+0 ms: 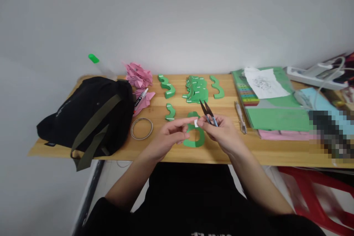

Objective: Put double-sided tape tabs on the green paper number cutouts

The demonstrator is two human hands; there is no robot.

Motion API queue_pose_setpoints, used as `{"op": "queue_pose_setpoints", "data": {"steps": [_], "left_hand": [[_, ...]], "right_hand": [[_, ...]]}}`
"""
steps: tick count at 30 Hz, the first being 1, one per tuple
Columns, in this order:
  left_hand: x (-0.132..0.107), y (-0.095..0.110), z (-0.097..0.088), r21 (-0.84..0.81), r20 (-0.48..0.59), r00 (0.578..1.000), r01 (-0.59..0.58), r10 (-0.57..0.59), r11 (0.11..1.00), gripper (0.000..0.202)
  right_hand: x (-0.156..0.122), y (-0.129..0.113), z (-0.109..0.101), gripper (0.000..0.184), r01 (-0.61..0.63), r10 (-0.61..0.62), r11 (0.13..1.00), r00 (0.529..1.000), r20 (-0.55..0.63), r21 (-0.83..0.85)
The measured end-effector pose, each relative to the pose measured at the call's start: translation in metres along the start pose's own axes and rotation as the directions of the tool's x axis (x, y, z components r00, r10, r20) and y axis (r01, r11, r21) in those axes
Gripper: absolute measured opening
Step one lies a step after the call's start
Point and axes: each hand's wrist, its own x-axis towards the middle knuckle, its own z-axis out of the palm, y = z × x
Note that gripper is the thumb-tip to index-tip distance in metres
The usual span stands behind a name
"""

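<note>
My right hand (pixel 221 131) is closed around small thread snips (pixel 208 112), whose dark blades are parted and point up and left. Between its thumb and finger there is also a small white piece (pixel 196 123), perhaps tape. My left hand (pixel 173 132) has its index finger stretched out to the edge of the white piece, with the thumb apart and the other fingers curled. Below both hands a green curved paper cutout (pixel 197 142) lies on the table, partly covered by them. A smaller wavy green cutout (pixel 170 112) with white strips sits just beyond the left hand.
Further back lie a pile of green cutouts (pixel 197 88), more wavy cutouts (pixel 166 85) and crumpled pink paper (pixel 139 75). A tape roll (pixel 142 128) and black bag (pixel 91 114) are at left. A pen (pixel 240 117), green folder (pixel 279 118) and power strip (pixel 315 78) are at right.
</note>
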Motion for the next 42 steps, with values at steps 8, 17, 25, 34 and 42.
{"op": "queue_pose_setpoints", "data": {"steps": [8, 17, 25, 34, 42], "left_hand": [[0.010, 0.002, 0.011, 0.485, -0.215, 0.942, -0.128, 0.260, 0.865, 0.016], [0.019, 0.004, 0.014, 0.309, -0.235, 0.954, -0.108, 0.186, 0.945, 0.012], [0.034, 0.001, 0.012, 0.099, -0.407, 0.903, -0.108, 0.140, 0.989, 0.018], [0.037, -0.003, 0.023, 0.091, -0.384, 0.912, -0.120, 0.146, 0.989, 0.014], [0.036, -0.004, 0.024, 0.023, -0.369, 0.921, -0.126, 0.125, 0.992, 0.014]], "right_hand": [[-0.003, 0.000, -0.005, 0.027, 0.075, -0.073, 0.993, 0.997, 0.020, -0.086], [-0.004, 0.000, -0.004, 0.035, 0.106, -0.113, 0.989, 0.991, -0.076, -0.099], [-0.015, 0.024, -0.002, 0.061, 0.027, -0.029, 0.999, 0.999, -0.042, -0.044], [-0.011, 0.024, 0.004, 0.056, 0.054, -0.056, 0.997, 0.998, -0.036, -0.061], [-0.010, 0.026, 0.005, 0.054, 0.074, -0.078, 0.995, 0.994, -0.074, -0.064]]}}
